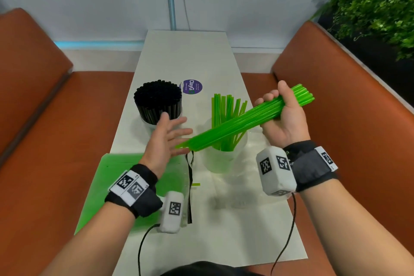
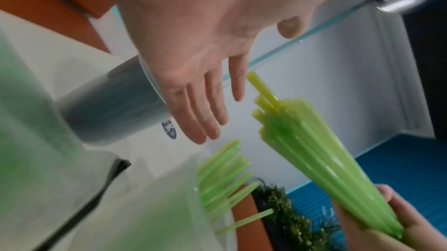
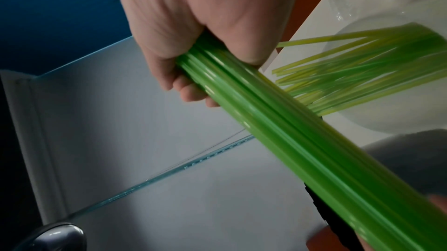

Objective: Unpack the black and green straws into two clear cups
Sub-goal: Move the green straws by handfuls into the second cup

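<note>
white table [image 1: 179, 56] between orange benches, right hand [image 1: 282, 116] clenched round a bundle of green straws [image 1: 237, 123] slanting above a clear cup [image 1: 221, 159] of green straws, left hand [image 1: 167, 135] released flat at the bundle's tip, black straws [image 1: 158, 101] in a second cup beside a purple "clayg" sticker [image 1: 192, 86]

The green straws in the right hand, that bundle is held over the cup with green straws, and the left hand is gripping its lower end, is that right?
Not quite. The left hand is open, fingers straight, near the bundle's lower end, not gripping it; the left wrist view shows this plainly. The rest holds: the right hand grips the bundle over the cup with green straws.
</note>
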Available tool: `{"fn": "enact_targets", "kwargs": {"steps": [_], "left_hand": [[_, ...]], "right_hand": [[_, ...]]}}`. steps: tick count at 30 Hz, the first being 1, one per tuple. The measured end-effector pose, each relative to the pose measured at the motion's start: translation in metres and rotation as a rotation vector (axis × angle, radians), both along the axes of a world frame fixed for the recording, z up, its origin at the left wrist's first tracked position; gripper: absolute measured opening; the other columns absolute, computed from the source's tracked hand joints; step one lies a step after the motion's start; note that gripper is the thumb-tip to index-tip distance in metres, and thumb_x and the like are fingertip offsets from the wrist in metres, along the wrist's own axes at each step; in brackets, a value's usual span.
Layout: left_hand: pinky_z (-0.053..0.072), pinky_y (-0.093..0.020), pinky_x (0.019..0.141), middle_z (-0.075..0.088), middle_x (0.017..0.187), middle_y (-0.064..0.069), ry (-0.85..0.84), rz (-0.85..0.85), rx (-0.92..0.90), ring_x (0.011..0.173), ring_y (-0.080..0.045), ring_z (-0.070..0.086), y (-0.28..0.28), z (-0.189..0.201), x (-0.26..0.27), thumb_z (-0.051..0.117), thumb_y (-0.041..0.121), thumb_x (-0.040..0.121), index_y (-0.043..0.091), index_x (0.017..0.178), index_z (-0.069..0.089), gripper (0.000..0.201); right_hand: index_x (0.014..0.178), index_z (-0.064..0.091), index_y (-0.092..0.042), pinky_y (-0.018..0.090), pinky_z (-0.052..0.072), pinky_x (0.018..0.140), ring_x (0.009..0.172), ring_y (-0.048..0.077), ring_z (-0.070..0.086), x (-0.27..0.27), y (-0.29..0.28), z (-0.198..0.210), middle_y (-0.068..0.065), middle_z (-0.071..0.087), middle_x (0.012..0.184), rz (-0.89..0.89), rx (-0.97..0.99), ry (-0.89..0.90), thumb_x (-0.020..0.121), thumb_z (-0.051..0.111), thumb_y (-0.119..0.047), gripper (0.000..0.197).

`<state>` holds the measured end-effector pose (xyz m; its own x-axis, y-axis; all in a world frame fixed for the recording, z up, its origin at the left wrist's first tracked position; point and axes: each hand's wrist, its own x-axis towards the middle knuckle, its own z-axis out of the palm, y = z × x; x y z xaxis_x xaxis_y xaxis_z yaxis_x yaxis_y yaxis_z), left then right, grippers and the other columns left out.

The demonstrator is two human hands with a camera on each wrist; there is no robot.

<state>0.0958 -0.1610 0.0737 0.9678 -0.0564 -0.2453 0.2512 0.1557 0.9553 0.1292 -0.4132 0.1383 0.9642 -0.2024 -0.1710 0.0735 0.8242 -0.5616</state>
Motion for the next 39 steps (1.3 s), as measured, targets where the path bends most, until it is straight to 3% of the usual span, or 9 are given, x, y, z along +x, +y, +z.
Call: {"fn": "enact_targets", "kwargs": {"steps": [4,9,13,19,22,30,33,36,39], "left_hand": [[0.052,-0.048,0.092,0.071,0.117,-0.014,0.059,0.045,-0.248,0.111,-0.032,0.067,-0.017,0.004,-0.001,0.027,0.069,0.095,0.016,0.125,0.064,0.072],[0.057,-0.051,0.089,0.075,0.106,-0.010,0.076,0.080,-0.244,0.102,-0.030,0.071,-0.031,0.004,-0.004,0.032,0.059,0.100,0.006,0.117,0.068,0.066],[0.056,-0.051,0.091,0.070,0.118,-0.011,0.068,0.023,-0.191,0.107,-0.029,0.069,-0.040,0.001,-0.004,0.031,0.057,0.101,0.010,0.115,0.071,0.064],[0.038,-0.039,0.110,0.054,0.140,0.001,-0.013,-0.067,0.362,0.127,-0.018,0.050,-0.040,-0.018,0.004,0.038,0.042,0.103,0.023,0.131,0.061,0.040],[0.027,-0.026,0.106,0.045,0.147,-0.001,-0.052,-0.201,0.632,0.137,-0.018,0.039,-0.042,-0.033,0.008,0.049,0.029,0.101,0.027,0.138,0.055,0.038],[0.022,-0.045,0.120,0.011,0.165,-0.002,-0.030,-0.401,0.882,0.150,-0.026,0.016,-0.053,-0.042,0.007,0.048,0.019,0.095,0.037,0.150,0.036,0.060],[0.024,-0.046,0.119,0.013,0.165,0.000,-0.057,-0.425,0.923,0.149,-0.023,0.016,-0.052,-0.043,0.008,0.048,0.016,0.093,0.035,0.151,0.035,0.063],[0.028,-0.044,0.115,0.020,0.163,0.003,-0.074,-0.435,0.917,0.145,-0.021,0.021,-0.051,-0.043,0.008,0.047,0.014,0.093,0.034,0.151,0.036,0.063],[0.026,-0.042,0.114,0.022,0.162,0.005,-0.071,-0.432,0.898,0.145,-0.020,0.019,-0.050,-0.044,0.010,0.046,0.013,0.092,0.036,0.150,0.037,0.063]], "right_hand": [[0.076,0.059,-0.013,0.033,0.051,0.068,0.059,0.014,0.054,-0.007,0.025,-0.005,0.001,0.054,0.065,0.026,-0.020,0.004,0.082,0.072,-0.014,0.015],[0.077,0.057,-0.012,0.034,0.049,0.070,0.061,0.016,0.055,-0.009,0.037,-0.006,0.003,0.055,0.067,0.047,-0.026,-0.033,0.088,0.067,-0.009,0.015],[0.083,0.058,-0.010,0.035,0.051,0.069,0.064,0.019,0.058,-0.008,0.038,-0.007,0.006,0.057,0.069,0.069,-0.129,-0.062,0.088,0.067,-0.007,0.011],[0.084,0.058,-0.012,0.039,0.054,0.075,0.070,0.021,0.062,0.012,0.008,0.005,0.004,0.062,0.069,-0.132,-0.367,-0.051,0.088,0.067,-0.006,0.012],[0.084,0.060,-0.013,0.029,0.056,0.073,0.075,0.016,0.067,0.026,-0.004,0.001,0.003,0.067,0.077,-0.222,-0.568,-0.021,0.085,0.071,-0.011,0.012],[0.084,0.067,-0.020,0.031,0.048,0.069,0.066,0.001,0.066,0.044,0.004,-0.074,-0.009,0.069,0.074,-0.065,-0.947,0.162,0.079,0.078,-0.020,0.012],[0.106,0.063,-0.024,0.034,0.055,0.078,0.089,0.010,0.070,0.045,0.005,-0.094,-0.004,0.073,0.098,0.026,-0.982,0.139,0.075,0.082,-0.017,0.037],[0.130,0.046,-0.038,0.031,0.048,0.094,0.117,0.007,0.053,0.056,0.004,-0.094,-0.014,0.052,0.130,0.017,-1.112,0.112,0.067,0.085,-0.029,0.074],[0.141,0.031,-0.043,0.033,0.042,0.103,0.125,0.005,0.041,0.072,0.006,-0.083,-0.013,0.042,0.137,0.058,-1.200,0.055,0.066,0.085,-0.037,0.093]]}}
